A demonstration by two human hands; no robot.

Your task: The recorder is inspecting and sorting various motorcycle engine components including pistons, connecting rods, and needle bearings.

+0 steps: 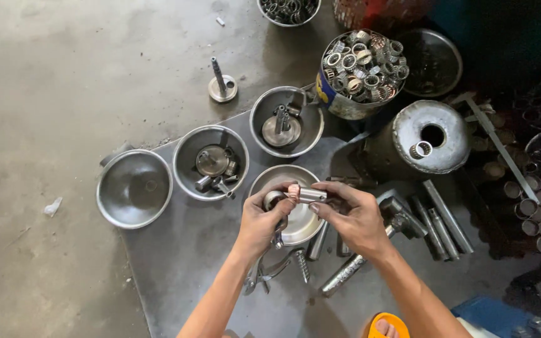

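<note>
1. The left hand (261,219) is closed around a small metal part, with a round ring-shaped end showing between thumb and fingers; the hand hovers over the near steel bowl (295,228).
2. The right hand (355,216) pinches a short metal pin (308,194) between thumb and fingertips. The pin lies level between the two hands, its copper-coloured end pointing at the left hand and touching the part held there.
3. Both hands meet above the middle of a grey metal sheet (183,250) that lies on the concrete floor (64,75); the pin is above the far rim of the near steel bowl.
4. Just under the left wrist, a pair of pliers (261,272) and a short threaded bolt (302,264) lie on the sheet.
5. Under the right hand and toward the sheet's right edge lie several steel rods (443,219) and a longer shaft (342,275).
6. Along the sheet's far edge stand three more bowls: an empty bowl (134,188) at the left corner, a middle bowl (211,161) with a disc and small parts, and a far bowl (286,120) with a flanged spindle standing in it.
7. Beyond the sheet a tin of bearings (361,72) stands beside a dented metal drum (430,138), well apart from the hands.
8. A lone flanged spindle (222,84) stands upright on the floor past the sheet's far edge.
</note>
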